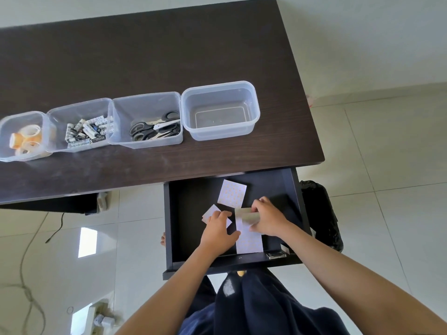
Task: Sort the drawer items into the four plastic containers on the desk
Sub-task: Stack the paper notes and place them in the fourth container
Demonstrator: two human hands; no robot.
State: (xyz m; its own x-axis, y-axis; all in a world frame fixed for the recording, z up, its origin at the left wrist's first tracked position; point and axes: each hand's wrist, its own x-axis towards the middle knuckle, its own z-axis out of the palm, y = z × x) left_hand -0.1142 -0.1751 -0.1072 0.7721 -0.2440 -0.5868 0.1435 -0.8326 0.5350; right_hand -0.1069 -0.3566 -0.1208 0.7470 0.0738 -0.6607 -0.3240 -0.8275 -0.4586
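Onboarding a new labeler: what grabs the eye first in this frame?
Both hands, left hand and right hand, are down in the open drawer gathering patterned paper pads. On the desk above stands a row of four containers; only the rightmost container has nothing in it.

Daylight, bright and even. On my feed the floor tiles carry a hard white window reflection at lower left; glare there washes out tile detail. Desk top reads dark with a faint sheen. Shadows soft, deepest inside the open drawer. Wide-angle lens bends the desk edges and stretches both forearms. Focus slightly soft throughout
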